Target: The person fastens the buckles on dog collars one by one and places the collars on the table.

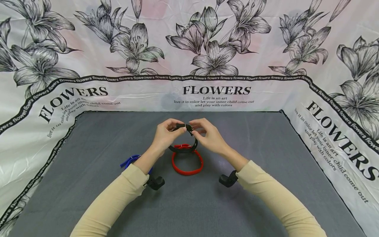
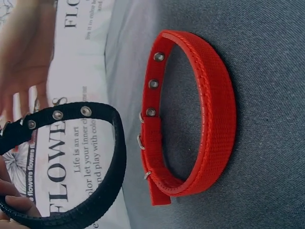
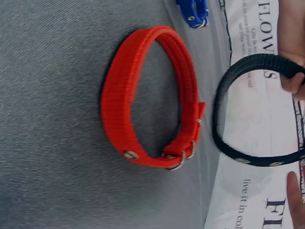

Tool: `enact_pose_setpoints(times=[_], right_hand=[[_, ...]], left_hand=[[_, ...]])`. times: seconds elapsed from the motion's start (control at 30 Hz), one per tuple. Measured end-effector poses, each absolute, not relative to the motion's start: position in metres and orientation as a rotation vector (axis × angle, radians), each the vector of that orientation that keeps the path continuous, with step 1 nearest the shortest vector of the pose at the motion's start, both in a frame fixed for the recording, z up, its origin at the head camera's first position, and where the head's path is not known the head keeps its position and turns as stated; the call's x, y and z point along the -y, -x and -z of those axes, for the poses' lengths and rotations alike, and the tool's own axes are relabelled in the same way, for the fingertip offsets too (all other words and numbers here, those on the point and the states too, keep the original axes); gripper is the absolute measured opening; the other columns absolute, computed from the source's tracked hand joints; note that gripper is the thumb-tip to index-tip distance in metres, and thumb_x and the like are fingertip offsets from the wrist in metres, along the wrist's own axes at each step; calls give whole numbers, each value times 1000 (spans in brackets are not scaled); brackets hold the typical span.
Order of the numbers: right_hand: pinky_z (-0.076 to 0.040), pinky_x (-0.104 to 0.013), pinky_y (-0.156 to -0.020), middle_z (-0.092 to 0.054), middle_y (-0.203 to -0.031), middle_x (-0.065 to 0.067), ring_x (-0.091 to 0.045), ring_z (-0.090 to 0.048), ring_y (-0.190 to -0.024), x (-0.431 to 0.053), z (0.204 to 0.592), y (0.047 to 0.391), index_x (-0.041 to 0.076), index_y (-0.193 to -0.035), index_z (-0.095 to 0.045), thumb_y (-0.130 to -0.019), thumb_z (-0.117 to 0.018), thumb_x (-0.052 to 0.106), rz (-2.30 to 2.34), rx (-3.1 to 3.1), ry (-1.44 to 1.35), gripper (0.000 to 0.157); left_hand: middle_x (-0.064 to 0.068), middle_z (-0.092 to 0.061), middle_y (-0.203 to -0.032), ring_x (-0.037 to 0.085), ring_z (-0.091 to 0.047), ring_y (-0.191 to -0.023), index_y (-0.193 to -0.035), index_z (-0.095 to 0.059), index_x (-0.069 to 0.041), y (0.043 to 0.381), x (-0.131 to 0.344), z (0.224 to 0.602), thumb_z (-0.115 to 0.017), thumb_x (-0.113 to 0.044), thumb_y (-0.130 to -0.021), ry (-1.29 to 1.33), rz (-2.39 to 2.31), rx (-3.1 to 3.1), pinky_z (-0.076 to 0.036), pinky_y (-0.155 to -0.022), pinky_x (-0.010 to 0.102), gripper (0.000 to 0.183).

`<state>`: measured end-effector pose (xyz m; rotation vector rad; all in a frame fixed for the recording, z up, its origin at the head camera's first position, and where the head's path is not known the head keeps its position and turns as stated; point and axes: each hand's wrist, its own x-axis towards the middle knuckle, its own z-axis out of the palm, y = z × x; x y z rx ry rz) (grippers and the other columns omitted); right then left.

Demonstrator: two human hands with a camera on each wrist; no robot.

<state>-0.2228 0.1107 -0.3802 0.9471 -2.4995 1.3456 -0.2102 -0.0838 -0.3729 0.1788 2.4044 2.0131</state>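
Observation:
A black collar (image 1: 183,150) with metal eyelets is held up in a loop between both hands, above the cloth-covered table. My left hand (image 1: 164,135) pinches it at the upper left, thumb against the strap. My right hand (image 1: 210,135) grips the strap near its buckle at the upper right. In the left wrist view, several eyelets show along the black collar (image 2: 119,143). Just below and nearer lies a red collar (image 1: 186,172), its strap fastened through a metal buckle. A blue collar (image 1: 128,161) lies at the left, partly hidden behind the left forearm.
Grey cloth (image 1: 189,210) covers the table. A white curtain (image 1: 142,95) with printed flowers and lettering stands along the back and both sides. A black wrist device (image 1: 155,182) hangs below the left cuff, and another device (image 1: 228,179) below the right.

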Motion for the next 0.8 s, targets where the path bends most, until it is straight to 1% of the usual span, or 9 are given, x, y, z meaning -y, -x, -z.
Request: enact_pose_setpoints(times=[0.1,0.2,0.3,0.43,0.53,0.6,0.67,0.8], right_hand=[[-51,-33,-83,-55,-120,-6,-19,-57,-106,-113,385,222,12,-129,-48,-90,-59,12,-1364,2584,-892,40],[-53,-32,-77,-59,-116,-7,-19,-60,-99,-116,391,222,14,-130,-46,-90,-60,14,-1339,2648,-873,43],[-54,-29,-70,-63,-106,-6,-18,-63,-90,-118,395,223,13,-127,-47,-89,-60,11,-1301,2657,-875,40],[-53,-28,-66,-64,-98,-5,-17,-64,-85,-120,397,223,13,-123,-50,-89,-59,8,-1275,2633,-835,35],[-52,-30,-66,-65,-96,-6,-18,-65,-85,-123,396,223,13,-121,-52,-89,-59,8,-1272,2620,-791,33],[-52,-32,-66,-65,-95,-7,-19,-65,-84,-124,395,223,13,-119,-53,-89,-60,8,-1270,2618,-764,32],[-52,-32,-66,-65,-94,-6,-19,-65,-83,-127,395,223,12,-118,-54,-89,-61,9,-1252,2620,-736,30],[-52,-33,-65,-65,-93,-6,-19,-66,-81,-135,396,224,11,-117,-56,-89,-60,11,-1233,2624,-673,29]], left_hand=[[4,-59,-92,20,-58,-87,-102,-65,-18,210,84,372,-71,-25,-82,-165,-2056,-2370,-46,-79,37,22],[3,-59,-92,19,-59,-88,-103,-64,-16,210,85,371,-71,-24,-82,-152,-2107,-2325,-48,-82,36,24],[3,-60,-93,18,-60,-88,-104,-64,-15,210,85,371,-70,-24,-82,-141,-2134,-2300,-49,-82,33,24],[6,-63,-97,22,-61,-89,-107,-63,-14,211,85,370,-69,-22,-83,-152,-2084,-2315,-50,-78,31,26],[6,-64,-103,24,-62,-92,-111,-60,-15,211,87,369,-69,-20,-84,-194,-1964,-2391,-50,-79,34,29],[7,-65,-106,24,-63,-96,-115,-57,-14,208,88,364,-69,-17,-84,-232,-1867,-2450,-50,-82,37,33],[7,-65,-106,22,-63,-96,-117,-55,-14,209,89,364,-69,-17,-83,-266,-1779,-2512,-50,-82,37,37],[7,-64,-107,20,-64,-93,-121,-52,-11,211,90,370,-69,-17,-83,-343,-1660,-2615,-52,-77,35,42]])
